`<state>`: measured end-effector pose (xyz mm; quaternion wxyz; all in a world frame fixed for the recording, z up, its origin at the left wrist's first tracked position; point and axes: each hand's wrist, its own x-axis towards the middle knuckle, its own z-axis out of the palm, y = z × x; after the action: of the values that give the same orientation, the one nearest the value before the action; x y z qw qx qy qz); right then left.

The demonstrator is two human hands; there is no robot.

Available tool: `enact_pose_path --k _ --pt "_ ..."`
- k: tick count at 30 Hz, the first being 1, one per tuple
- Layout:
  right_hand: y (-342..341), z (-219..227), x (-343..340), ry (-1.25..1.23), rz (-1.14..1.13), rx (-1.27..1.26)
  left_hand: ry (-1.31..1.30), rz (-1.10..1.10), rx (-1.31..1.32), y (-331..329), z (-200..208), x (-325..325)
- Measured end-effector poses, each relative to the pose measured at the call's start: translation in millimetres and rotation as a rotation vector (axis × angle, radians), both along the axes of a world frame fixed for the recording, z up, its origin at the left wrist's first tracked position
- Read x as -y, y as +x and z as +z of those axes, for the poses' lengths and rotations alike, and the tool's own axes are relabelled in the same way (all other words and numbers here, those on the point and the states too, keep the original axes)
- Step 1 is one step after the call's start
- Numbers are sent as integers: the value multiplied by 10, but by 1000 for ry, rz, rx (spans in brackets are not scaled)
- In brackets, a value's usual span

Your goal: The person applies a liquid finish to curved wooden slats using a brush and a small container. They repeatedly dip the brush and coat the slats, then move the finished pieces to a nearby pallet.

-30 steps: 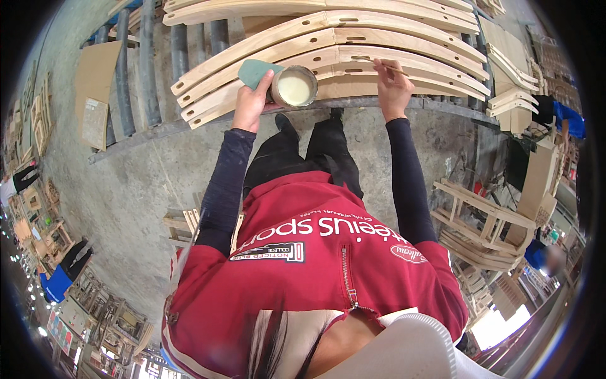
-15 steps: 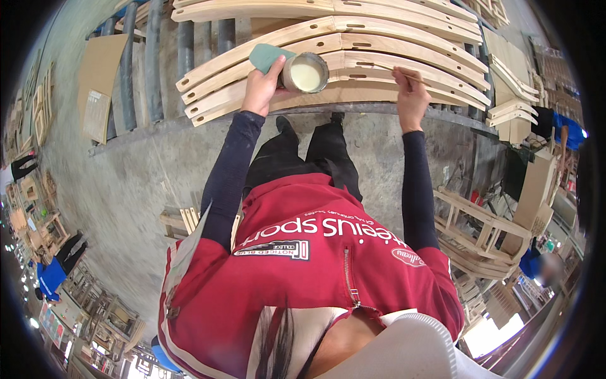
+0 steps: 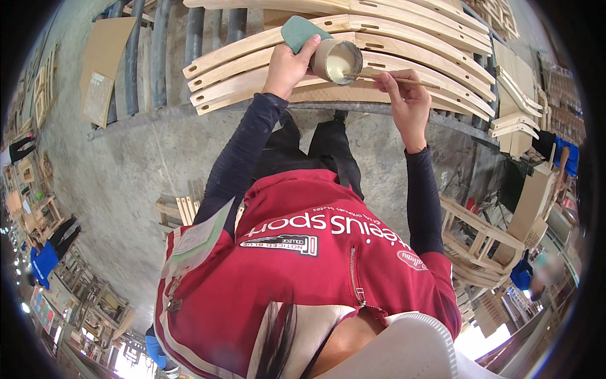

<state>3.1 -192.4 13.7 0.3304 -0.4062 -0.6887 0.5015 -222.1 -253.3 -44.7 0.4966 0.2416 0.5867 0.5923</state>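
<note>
My left hand (image 3: 287,71) is closed around a round cup (image 3: 320,62) with a crusted rim, tilted toward the right. Pale cream liquid (image 3: 339,63) fills part of it. A flat green piece with rounded corners (image 3: 305,33) sticks out beyond my left fingers, against the cup. Between the fingers and thumb of my right hand (image 3: 410,104) is a thin wooden stick (image 3: 404,80), its left end inside the cup at the liquid. Under both hands lie curved pale wooden slats (image 3: 252,76) with oval slots, side by side.
The slats rest on a roller conveyor (image 3: 159,63) with a metal edge rail. A brown board (image 3: 107,60) leans at its left; shorter curved wooden parts (image 3: 514,123) lie at its right. Wooden frames (image 3: 473,240) stand on the concrete floor to my right. People in blue work farther off.
The stick's end has gone from over a slat into the cup, and my right hand has turned. My left hand has moved right and slightly up with the cup, now more tilted.
</note>
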Motion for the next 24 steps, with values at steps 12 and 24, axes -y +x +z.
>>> enact_pose_path --k 12,24 --pt "42 -116 -137 -552 -143 -342 -54 6 118 -4 -51 -16" --pt "216 -451 -692 -76 -342 -150 -82 56 91 -39 -171 12"
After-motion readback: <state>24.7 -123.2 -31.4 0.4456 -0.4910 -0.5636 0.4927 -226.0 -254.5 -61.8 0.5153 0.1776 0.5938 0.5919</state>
